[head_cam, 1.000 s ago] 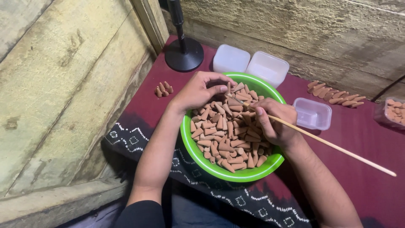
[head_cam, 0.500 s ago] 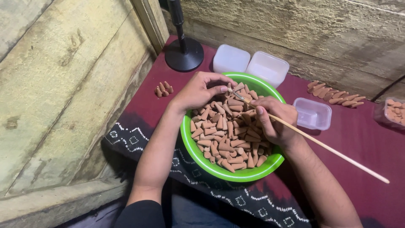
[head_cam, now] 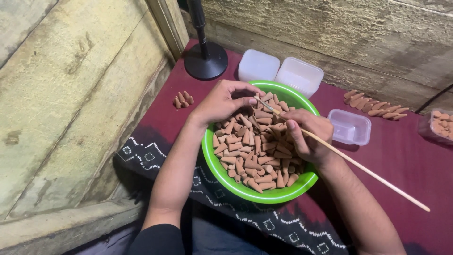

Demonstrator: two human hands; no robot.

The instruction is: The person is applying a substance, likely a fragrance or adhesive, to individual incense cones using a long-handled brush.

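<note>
Green bowl: a round plastic bowl (head_cam: 264, 196) sits on a maroon cloth (head_cam: 401, 160), heaped with small brown cones (head_cam: 255, 151).
Left hand: the left hand (head_cam: 224, 101) hovers over the far-left side of the bowl, fingers curled shut, pinching what looks like one cone at the fingertips, right at the stick's tip.
Right hand: the right hand (head_cam: 306, 137) rests over the right side of the heap, closed around a thin wooden stick (head_cam: 358, 165).
Stick position: it runs from between the two hands, tip near the left fingertips, slanting out past the right wrist toward the lower right, well beyond the bowl.
Handling, stick: likely light and stiff but easy to snap; it seems best gripped close to the working tip, as it is now.
Handling, cones: they look dry, light and crumbly, so a gentle pinch on the sides seems safest.
Around the bowl: two lidded white boxes (head_cam: 278, 73) just behind it, an open clear tub (head_cam: 350, 126) just right of it, a black round stand base (head_cam: 205, 59) at the back.
Loose cones: a small cluster (head_cam: 183, 99) stands left of the bowl; a row (head_cam: 375, 105) lies at the right, against the wall.
</note>
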